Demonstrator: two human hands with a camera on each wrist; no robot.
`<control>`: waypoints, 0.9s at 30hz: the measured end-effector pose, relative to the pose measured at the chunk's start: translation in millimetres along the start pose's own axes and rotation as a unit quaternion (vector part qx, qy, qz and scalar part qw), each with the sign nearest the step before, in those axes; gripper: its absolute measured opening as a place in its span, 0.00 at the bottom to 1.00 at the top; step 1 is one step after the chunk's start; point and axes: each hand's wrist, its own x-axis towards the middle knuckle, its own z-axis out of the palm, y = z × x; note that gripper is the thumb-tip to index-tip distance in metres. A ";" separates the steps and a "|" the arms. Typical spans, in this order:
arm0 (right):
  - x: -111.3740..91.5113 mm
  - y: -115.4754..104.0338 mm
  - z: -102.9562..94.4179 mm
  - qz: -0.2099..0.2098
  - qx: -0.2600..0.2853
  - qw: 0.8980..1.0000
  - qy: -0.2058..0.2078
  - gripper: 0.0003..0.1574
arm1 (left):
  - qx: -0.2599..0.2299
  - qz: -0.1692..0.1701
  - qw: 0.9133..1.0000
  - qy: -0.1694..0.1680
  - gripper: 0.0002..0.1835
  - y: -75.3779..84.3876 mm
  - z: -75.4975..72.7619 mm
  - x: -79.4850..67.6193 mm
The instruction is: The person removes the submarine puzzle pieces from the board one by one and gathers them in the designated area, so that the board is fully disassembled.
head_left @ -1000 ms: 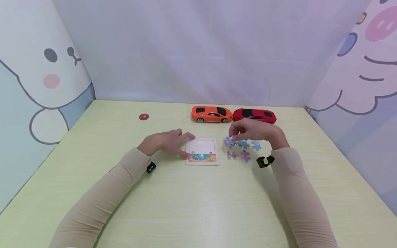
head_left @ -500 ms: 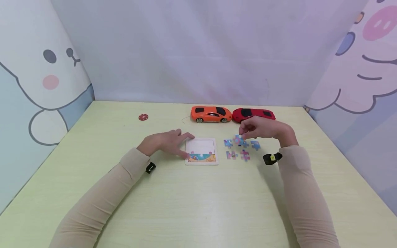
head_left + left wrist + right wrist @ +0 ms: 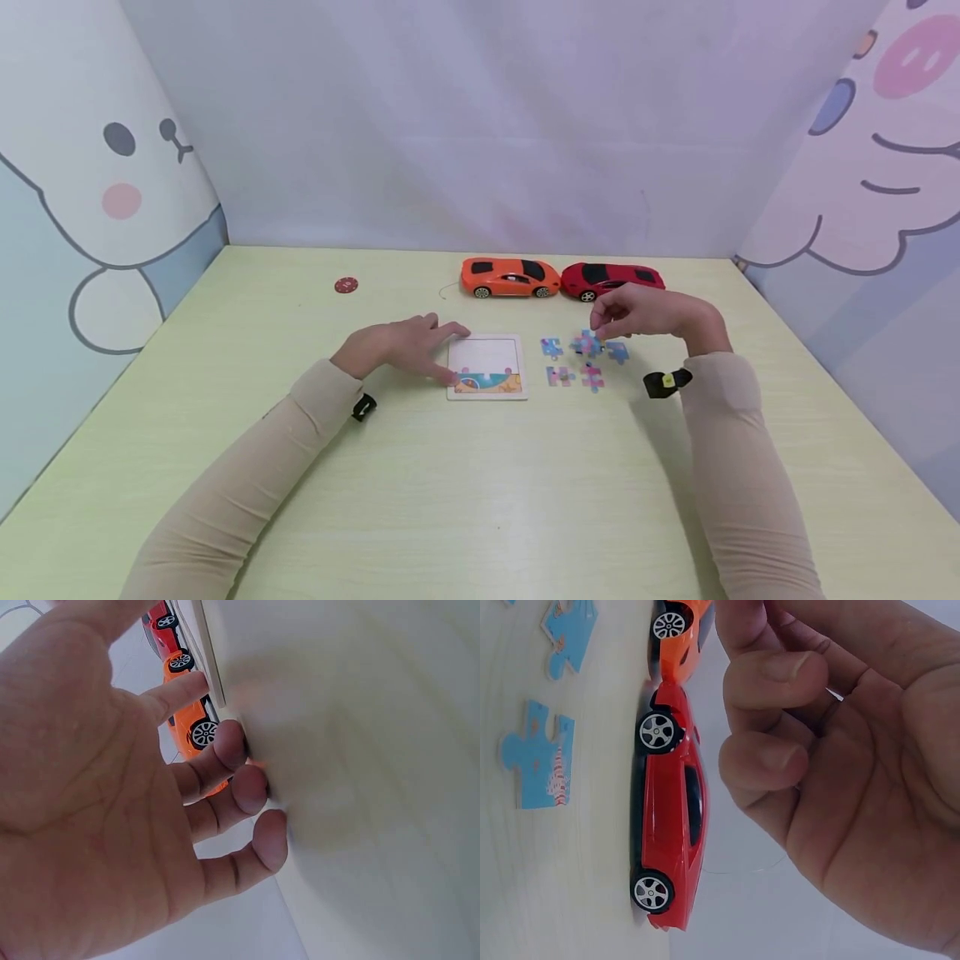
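In the head view my right hand point(image 3: 637, 312) pinches a pink-and-blue jigsaw piece point(image 3: 586, 342) between thumb and fingertips, low over the loose pieces. That piece overlaps another blue one beneath it. The right wrist view shows the curled fingers point(image 3: 769, 761) of this hand, with the pinched piece out of sight. My left hand point(image 3: 408, 343) is spread at the left side of a square puzzle tray point(image 3: 525, 367). Its index finger touches the upper left corner and its thumb the lower left. Joined pieces with a beach picture point(image 3: 487, 382) fill the tray's lower part; its upper part is bare white.
Right of the tray lie loose jigsaw pieces: a blue one point(image 3: 552, 347), another blue one point(image 3: 618, 352) and two pinkish pieces point(image 3: 592, 377). Behind them stand an orange toy car point(image 3: 510, 277) and a red toy car point(image 3: 613, 279). A red chip point(image 3: 346, 285) lies far left.
My right hand has carried the pinched piece rightward, from over the leftmost loose blue piece to over the middle one. My left hand has stayed at the tray.
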 end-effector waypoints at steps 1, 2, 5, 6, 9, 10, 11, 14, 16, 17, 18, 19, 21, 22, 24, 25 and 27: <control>-0.6 0.4 0.0 0.004 -0.002 1.000 -0.002 0.09 | 0.000 0.000 1.000 0.000 0.45 0.0 0.0 -0.1; -1.0 0.8 0.0 0.007 -0.002 1.000 -0.005 0.09 | 0.000 0.001 1.000 0.000 0.45 0.0 0.0 -0.1; -1.5 1.2 0.4 0.018 0.001 1.000 -0.016 0.08 | -0.001 0.002 1.000 0.001 0.45 -0.1 -0.3 -0.2; -1.5 1.6 0.5 0.021 0.001 1.000 -0.020 0.08 | -0.001 0.002 1.000 0.002 0.45 -0.1 -0.3 -0.3; -1.7 3.2 0.6 0.027 0.001 0.999 -0.028 0.07 | -0.001 0.005 1.000 0.003 0.45 -0.6 0.2 -0.1; -2.0 4.1 0.5 0.029 0.001 0.999 -0.031 0.07 | -0.002 0.005 1.000 0.003 0.45 -0.8 0.4 0.1; -2.5 5.2 0.2 0.030 -0.001 0.999 -0.033 0.07 | -0.002 0.005 1.000 0.003 0.45 -0.9 0.6 0.2; -3.9 9.1 -0.6 0.035 0.000 0.999 -0.039 0.08 | -0.003 0.006 1.000 0.002 0.45 -1.2 1.6 0.7; -4.7 11.9 -1.4 0.040 0.004 0.998 -0.043 0.09 | -0.003 0.007 1.000 0.002 0.45 -1.2 1.8 0.5; -5.0 13.2 -1.8 0.042 0.007 0.998 -0.044 0.10 | -0.003 0.008 1.000 0.002 0.45 -1.2 1.7 0.5; -5.4 14.2 -2.3 0.044 0.009 0.998 -0.046 0.10 | -0.002 0.008 1.000 0.003 0.45 -1.3 1.6 0.4; -5.7 15.3 -2.9 0.046 0.011 0.998 -0.047 0.11 | -0.002 0.009 1.000 0.003 0.45 -1.4 1.4 0.4; -6.5 16.7 -3.9 0.051 0.017 0.997 -0.054 0.12 | -0.001 0.011 1.000 0.004 0.45 -1.8 1.1 0.6; -6.9 17.6 -4.4 0.052 0.019 0.997 -0.058 0.12 | -0.002 0.011 1.000 0.005 0.45 -2.1 1.0 0.9; -7.4 19.1 -5.2 0.055 0.022 0.996 -0.067 0.12 | 0.000 0.012 1.000 0.005 0.45 -2.6 0.9 1.3; -7.6 19.9 -5.4 0.058 0.024 0.995 -0.072 0.12 | 0.000 0.011 1.000 0.004 0.45 -2.7 1.0 1.5; -7.5 22.0 -5.6 0.068 0.031 0.994 -0.083 0.11 | 0.000 0.010 1.000 0.003 0.45 -2.9 1.1 1.4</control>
